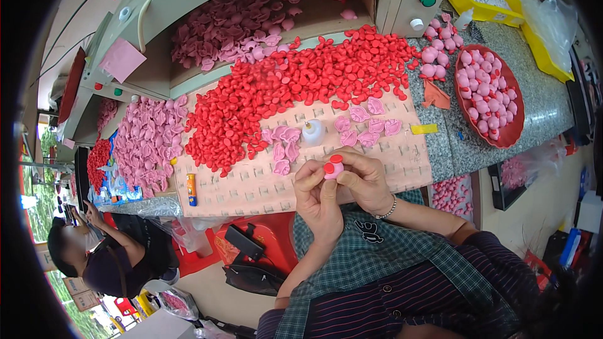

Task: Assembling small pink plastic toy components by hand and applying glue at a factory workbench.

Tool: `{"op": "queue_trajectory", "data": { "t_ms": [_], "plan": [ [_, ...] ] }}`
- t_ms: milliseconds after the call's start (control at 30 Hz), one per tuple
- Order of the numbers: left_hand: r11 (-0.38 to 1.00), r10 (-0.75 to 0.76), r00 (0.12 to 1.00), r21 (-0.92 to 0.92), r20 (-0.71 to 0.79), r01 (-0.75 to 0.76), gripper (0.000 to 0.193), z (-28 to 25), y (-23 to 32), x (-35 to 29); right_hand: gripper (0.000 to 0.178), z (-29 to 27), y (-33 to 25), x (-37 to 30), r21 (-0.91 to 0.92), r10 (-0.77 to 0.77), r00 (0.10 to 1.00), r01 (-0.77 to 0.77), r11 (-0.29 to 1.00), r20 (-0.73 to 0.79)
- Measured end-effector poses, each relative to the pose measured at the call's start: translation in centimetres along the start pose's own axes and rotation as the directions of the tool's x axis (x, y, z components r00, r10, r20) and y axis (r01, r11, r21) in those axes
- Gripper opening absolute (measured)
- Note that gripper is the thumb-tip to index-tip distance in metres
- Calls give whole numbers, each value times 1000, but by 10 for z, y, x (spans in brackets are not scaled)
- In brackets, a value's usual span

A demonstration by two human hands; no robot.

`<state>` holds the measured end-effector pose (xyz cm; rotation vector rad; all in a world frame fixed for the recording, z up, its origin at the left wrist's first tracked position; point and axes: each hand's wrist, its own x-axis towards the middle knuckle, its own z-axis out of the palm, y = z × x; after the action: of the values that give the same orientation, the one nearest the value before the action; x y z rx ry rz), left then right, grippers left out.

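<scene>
Both of my hands meet over the near side of the work mat, closed on a small pink rounded toy piece (335, 173) with two red oval parts facing up. My left hand (319, 207) pinches it from the left. From the right, the fingers and thumb of my right hand (367, 182) press on it. Just beyond my hands stands a small white bottle (312, 132) with a thin tip. Thin pink curled pieces (286, 150) lie left of the bottle, and similar pink pieces (375, 126) lie to its right. A wide heap of red rounded parts (301, 81) spreads behind them.
A red bowl (516, 91) of pink-and-red pieces sits at the right. Pink pieces (151, 138) are heaped at the left, beside an orange-and-blue tube (191, 189). A grey cabinet (402, 0) borders the far side. Another person (119, 251) works at the left.
</scene>
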<state>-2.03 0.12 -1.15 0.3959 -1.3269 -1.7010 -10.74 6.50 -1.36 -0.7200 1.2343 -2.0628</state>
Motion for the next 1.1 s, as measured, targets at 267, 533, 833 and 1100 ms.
{"op": "queue_trajectory", "data": {
  "t_ms": [267, 533, 833, 1100],
  "plan": [
    [995, -4, 999, 99, -42, 8, 23, 4, 17, -2, 30, -2, 3, 1, 69, -58, 991, 50, 996, 117],
    [987, 57, 998, 152, 4, -57, 22, 2, 24, 2, 27, 2, 0, 0, 106, -37, 993, 25, 994, 111],
    [977, 91, 995, 190, 30, -95, 22, 0, 25, 2, 31, -1, 4, -1, 81, -65, 992, 57, 995, 108],
    [980, 73, 997, 184, 1, -72, 19, -6, 22, -3, 37, -3, 7, -1, -17, -77, 982, 81, 997, 172]
  ]
}}
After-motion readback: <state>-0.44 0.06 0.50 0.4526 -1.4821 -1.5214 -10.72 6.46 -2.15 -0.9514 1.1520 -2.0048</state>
